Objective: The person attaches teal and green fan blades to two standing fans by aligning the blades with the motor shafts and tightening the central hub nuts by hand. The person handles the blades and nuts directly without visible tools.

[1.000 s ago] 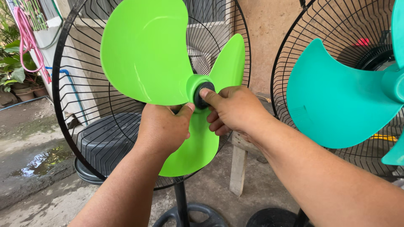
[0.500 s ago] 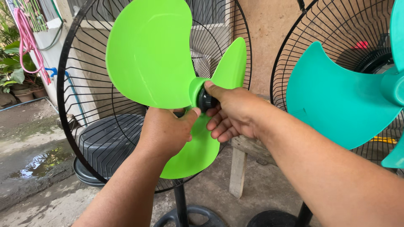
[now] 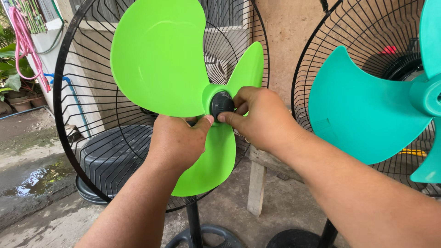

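**2 hands at the hub of a green fan**

The right hand (image 3: 259, 117) pinches the black cap (image 3: 222, 104) at the hub between thumb and fingers. The left hand (image 3: 177, 140) is curled closed on the lower part of the green blade (image 3: 158, 57), thumb touching the hub. The blade sits inside a black wire guard (image 3: 92, 151) on a stand. A teal fan (image 3: 367, 110) stands just to the right.

The fan blade (image 3: 158, 59) is bright lime green, with a black round cap (image 3: 222, 104) at its hub, set before a black wire grille (image 3: 92, 138). The second fan blade (image 3: 367, 115) beside it is turquoise, also in a black wire cage (image 3: 349, 36). A pink hose (image 3: 25, 41) hangs on the left, and the wall (image 3: 287, 32) is tan.
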